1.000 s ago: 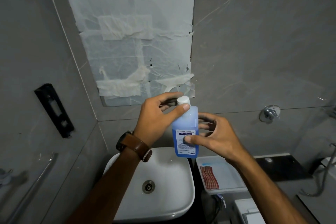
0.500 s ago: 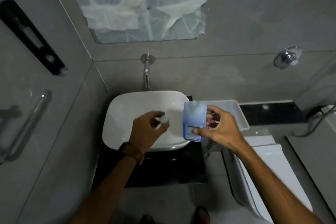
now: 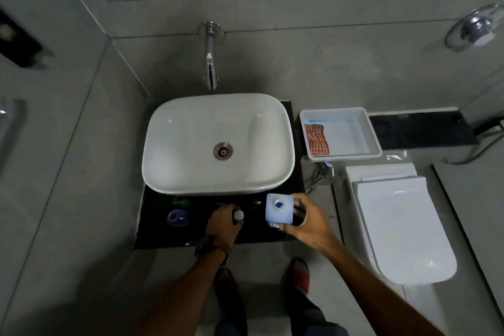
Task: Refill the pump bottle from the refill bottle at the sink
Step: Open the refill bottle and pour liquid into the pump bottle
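I look straight down at the white sink (image 3: 166, 128) on a black counter (image 3: 161, 237). My right hand (image 3: 309, 224) grips the blue refill bottle (image 3: 279, 211) upright over the counter's front right part; its mouth is uncovered and faces up. My left hand (image 3: 222, 226) is over the counter just left of the bottle and pinches the small white cap (image 3: 239, 215). A blue object (image 3: 177, 218) and a green one (image 3: 180, 201) sit on the counter's left part; I cannot tell whether either is the pump bottle.
A chrome faucet (image 3: 210, 63) comes out of the wall above the sink. A white tray (image 3: 354, 120) with a red checked cloth (image 3: 316, 139) sits to the sink's right. A white toilet (image 3: 403, 226) with its lid down stands at the right. My feet are on the floor below.
The view has tilted down from the wall to the sink and counter. My left hand took the cap off the bottle, and both hands came down to counter level.
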